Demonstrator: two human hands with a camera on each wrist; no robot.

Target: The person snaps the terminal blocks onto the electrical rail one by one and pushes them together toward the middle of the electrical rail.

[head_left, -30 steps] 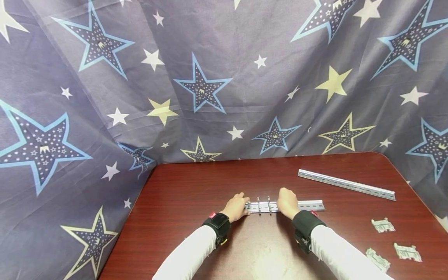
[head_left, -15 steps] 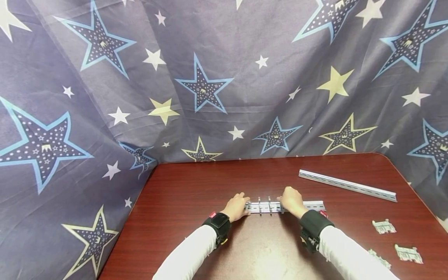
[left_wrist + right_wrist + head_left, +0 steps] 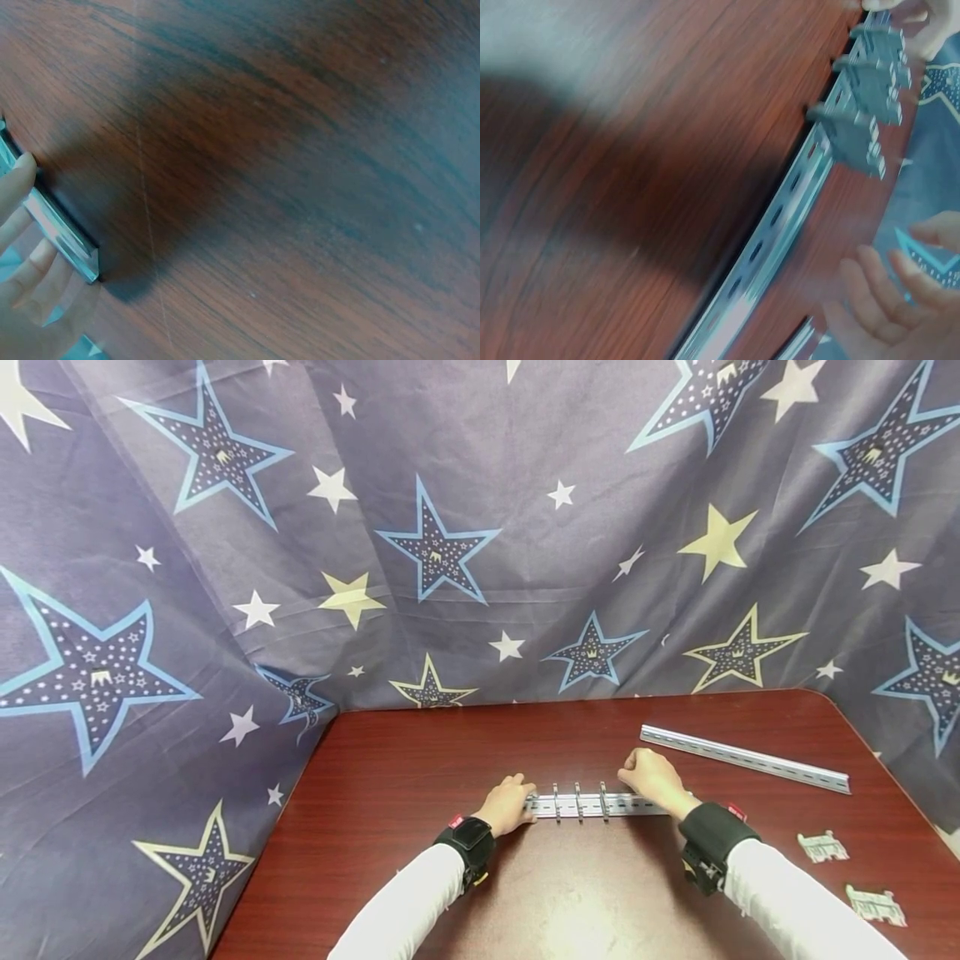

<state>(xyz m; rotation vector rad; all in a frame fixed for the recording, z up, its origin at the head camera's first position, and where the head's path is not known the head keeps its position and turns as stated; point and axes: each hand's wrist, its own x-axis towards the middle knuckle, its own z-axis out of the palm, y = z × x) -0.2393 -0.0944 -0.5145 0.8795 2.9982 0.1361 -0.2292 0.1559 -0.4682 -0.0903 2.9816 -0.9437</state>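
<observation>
Closest to the head camera, two white sleeves (image 3: 408,902) reach in from the bottom edge, each ending in a black wrist strap (image 3: 468,843) with a little red tag. To the right, two pale loose clips (image 3: 822,847) lie on the reddish-brown table (image 3: 585,885), apart from each other and beyond the reach of either hand. Farther up, near the middle of the table, a slotted metal rail (image 3: 592,807) lies crosswise. The left hand (image 3: 507,803) holds its left end; the left wrist view shows fingers bent over both long edges, gripping the rail between them. To the right of that hand, three mounted clips (image 3: 579,802) stand upright across the rail in a row, with short gaps between them. The right hand (image 3: 654,777) hangs over the rail to the right of the row, near the last mounted clip but apart from it; in the right wrist view its fingers are loosely bent and spread, holding nothing. Beyond the right hand, a second rail (image 3: 745,760) lies slanting on the table, bare of clips. Behind the table's far edge hangs a grey-purple cloth (image 3: 525,568) printed with white, yellow and blue-edged stars.
</observation>
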